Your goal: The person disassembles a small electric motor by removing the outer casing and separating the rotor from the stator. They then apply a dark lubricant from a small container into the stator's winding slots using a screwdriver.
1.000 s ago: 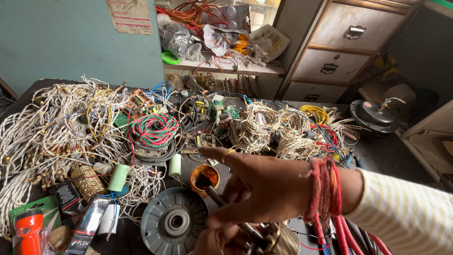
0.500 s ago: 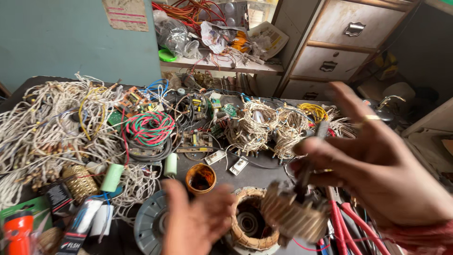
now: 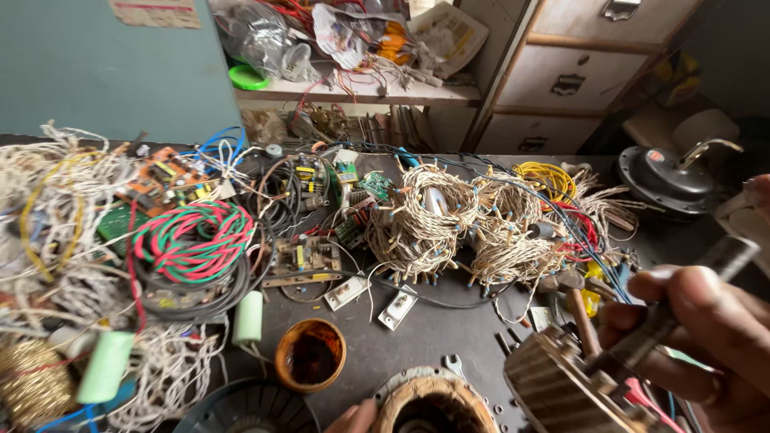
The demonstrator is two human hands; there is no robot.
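The right hand (image 3: pixel 706 337) grips a rotor (image 3: pixel 561 385) by its shaft, near right above the cluttered dark desk (image 3: pixel 433 337), drawers (image 3: pixel 577 72) far behind.

Ribbed rotor (image 3: pixel 561 389) on steel shaft (image 3: pixel 682 301) — tilted, held aloft.

Far up on the teal wall (image 3: pixel 104 76) to my left hangs a paper notice (image 3: pixel 156 11), pale and rectangular with reddish marking, cut off by the top edge. On the shelf (image 3: pixel 361 95) beyond the worktop (image 3: pixel 417 337) lies a crumpled clear plastic bag (image 3: pixel 261 40), and right of it a crushed printed wrapper (image 3: pixel 357 36) in white, grey and orange. Further right a flat white packet (image 3: pixel 449 32) leans, its print too small to tell. On the dark round motor housing (image 3: pixel 666 180) far right sits a small red label (image 3: pixel 656 155). I see no screens.
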